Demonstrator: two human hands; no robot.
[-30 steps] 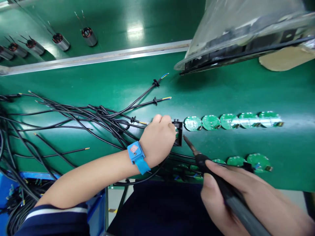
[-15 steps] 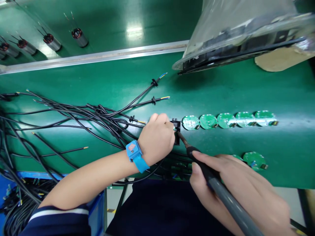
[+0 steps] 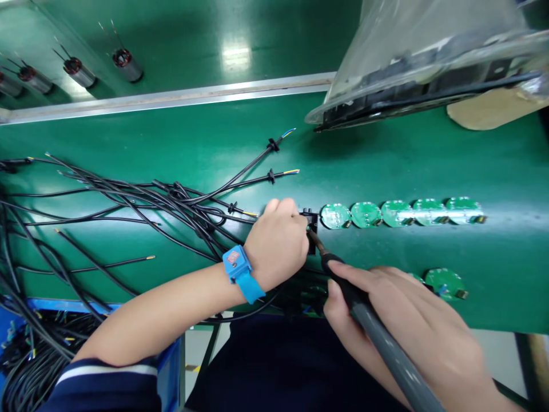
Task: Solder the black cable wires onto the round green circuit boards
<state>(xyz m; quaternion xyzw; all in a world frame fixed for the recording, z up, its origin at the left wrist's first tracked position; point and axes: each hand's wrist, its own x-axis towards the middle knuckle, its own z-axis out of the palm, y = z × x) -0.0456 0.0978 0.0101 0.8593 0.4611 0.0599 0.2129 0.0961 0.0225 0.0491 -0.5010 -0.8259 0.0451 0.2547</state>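
Observation:
My left hand (image 3: 278, 243), with a blue wrist strap (image 3: 242, 273), is closed beside a small black fixture (image 3: 313, 240); its fingertips and whatever they pinch are hidden. My right hand (image 3: 403, 320) grips a soldering iron (image 3: 381, 337) with a dark grey handle. The iron's tip touches or nearly touches the fixture, close to my left fingers. Several round green circuit boards (image 3: 365, 214) lie in a row to the right of the fixture. Another round board (image 3: 445, 283) sits nearer the table's front edge. Black cables (image 3: 171, 200) with bare coloured wire ends spread to the left.
Metal cylinders with wires (image 3: 127, 64) stand beyond a metal rail (image 3: 171, 101) at the back left. A clear plastic bag (image 3: 412, 57) of black parts is at the back right. Bundled cables (image 3: 38, 366) fill a blue bin at the lower left.
My right hand and the iron have shifted slightly left, relative to the table. My left hand stays beside the fixture. The whole view has moved a little.

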